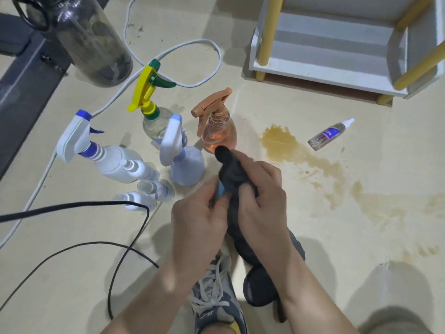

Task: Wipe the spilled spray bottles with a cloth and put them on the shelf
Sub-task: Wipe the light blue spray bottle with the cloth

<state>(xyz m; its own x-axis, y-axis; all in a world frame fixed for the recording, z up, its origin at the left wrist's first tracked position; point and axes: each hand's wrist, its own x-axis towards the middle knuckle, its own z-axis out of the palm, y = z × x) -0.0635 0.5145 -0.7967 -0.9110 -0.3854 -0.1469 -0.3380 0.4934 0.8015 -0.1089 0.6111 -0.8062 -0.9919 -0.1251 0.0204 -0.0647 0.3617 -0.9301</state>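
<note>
Head view: at frame centre the left hand (199,218) grips a small blue bottle (219,192), mostly hidden. The right hand (260,201) clenches the dark cloth (233,174) wrapped round it. The wrapped end points up-frame toward the orange spray bottle (218,131). At right, a small clear bottle (328,135) lies flat on the floor (313,237), cap toward upper right.

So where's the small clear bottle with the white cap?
Head view, right side: the small clear bottle lies on the floor beside the brown spill, near the white shelf.
</note>
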